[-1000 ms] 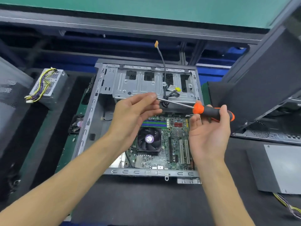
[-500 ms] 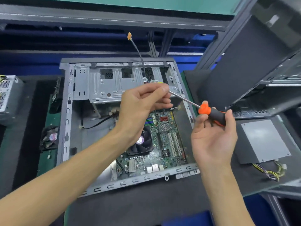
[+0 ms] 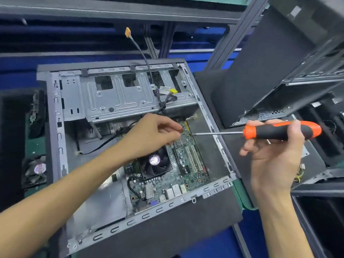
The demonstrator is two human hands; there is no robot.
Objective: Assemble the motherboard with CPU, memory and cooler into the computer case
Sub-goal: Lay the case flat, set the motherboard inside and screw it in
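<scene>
Motherboard (image 3: 186, 161) seated in open case (image 3: 55, 116) on worktop. Right hand (image 3: 273, 155) grips screwdriver (image 3: 279, 131), tip at board's top edge. Left hand (image 3: 154, 135), fingers pinched together beside tip; contents unclear.

Landmark: the cooler (image 3: 155, 162). Right of it, past the motherboard (image 3: 188, 161), a bare strip of case (image 3: 55, 112) floor runs to the right wall; the screwdriver (image 3: 279, 131) shaft crosses above its far end. Left of the cooler the floor is open, crossed by one black cable (image 3: 104, 146). Beyond it the drive cage (image 3: 119, 95) roofs the far end, with a cable bundle (image 3: 163, 105) hanging at its edge. The left hand (image 3: 154, 135) covers the board just beyond the cooler.
</scene>
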